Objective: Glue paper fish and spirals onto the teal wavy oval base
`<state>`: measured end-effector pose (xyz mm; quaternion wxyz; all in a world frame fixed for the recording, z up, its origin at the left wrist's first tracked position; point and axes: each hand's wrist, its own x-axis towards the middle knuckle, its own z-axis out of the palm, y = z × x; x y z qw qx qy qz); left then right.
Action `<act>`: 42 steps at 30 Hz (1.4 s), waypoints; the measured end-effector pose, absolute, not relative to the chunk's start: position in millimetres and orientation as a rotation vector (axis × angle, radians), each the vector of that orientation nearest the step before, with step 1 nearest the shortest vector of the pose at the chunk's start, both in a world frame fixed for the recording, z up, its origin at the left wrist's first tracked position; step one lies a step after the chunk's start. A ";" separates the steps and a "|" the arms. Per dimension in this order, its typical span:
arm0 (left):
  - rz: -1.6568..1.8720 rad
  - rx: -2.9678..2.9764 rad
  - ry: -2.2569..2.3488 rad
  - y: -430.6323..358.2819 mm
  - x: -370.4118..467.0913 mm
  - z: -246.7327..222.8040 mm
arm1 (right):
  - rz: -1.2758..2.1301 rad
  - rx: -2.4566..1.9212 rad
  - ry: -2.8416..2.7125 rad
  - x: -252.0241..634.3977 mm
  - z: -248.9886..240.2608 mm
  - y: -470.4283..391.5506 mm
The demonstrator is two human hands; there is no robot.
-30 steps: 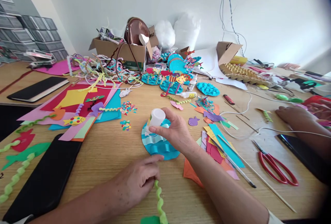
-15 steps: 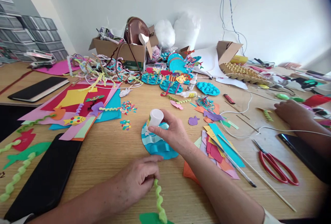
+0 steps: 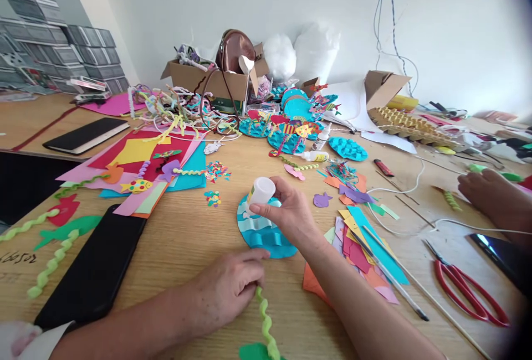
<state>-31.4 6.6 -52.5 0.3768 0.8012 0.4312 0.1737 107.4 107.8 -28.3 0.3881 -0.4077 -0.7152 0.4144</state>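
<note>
A white glue bottle (image 3: 262, 189) is tipped nozzle-down in my right hand (image 3: 291, 210), its tip at the left part of a round blue paper disc (image 3: 266, 242). Folded paper strips stand up in waves across that disc. At the disc's near edge, my left hand (image 3: 239, 279) rests with its index finger stretched toward the rim. A wavy lime-green pipe cleaner (image 3: 266, 321) is pinched in its other fingers, and a green paper piece (image 3: 253, 351) hangs at the lower end, cut off by the frame.
Paper scraps (image 3: 353, 246), red-handled scissors (image 3: 461, 288) and a wooden stick lie to the right. On the left are a black phone (image 3: 97, 266), coloured sheets (image 3: 124, 152) and paper fish. Another person's hand (image 3: 482, 191) rests at far right. Finished-looking blue discs (image 3: 348, 149) stand behind.
The whole view has shifted, so things sit further right in the picture. Both hands keep nearly the same place around the disc, the bottle still tipped over it.
</note>
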 end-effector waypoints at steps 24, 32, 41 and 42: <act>0.462 2.175 1.115 4.7 -30.2 -53.8 | 0.981 -1.035 -1.834 96.0 -39.2 110.9; 0.507 2.172 1.130 5.3 -30.1 -62.5 | 0.905 -1.038 -1.906 94.1 -36.5 109.4; 0.408 2.099 1.193 5.6 -27.1 -50.8 | 1.091 -1.095 -1.897 99.5 -29.1 111.6; 0.405 2.092 1.195 6.2 -26.9 -50.3 | 1.115 -1.090 -1.862 100.3 -28.6 111.6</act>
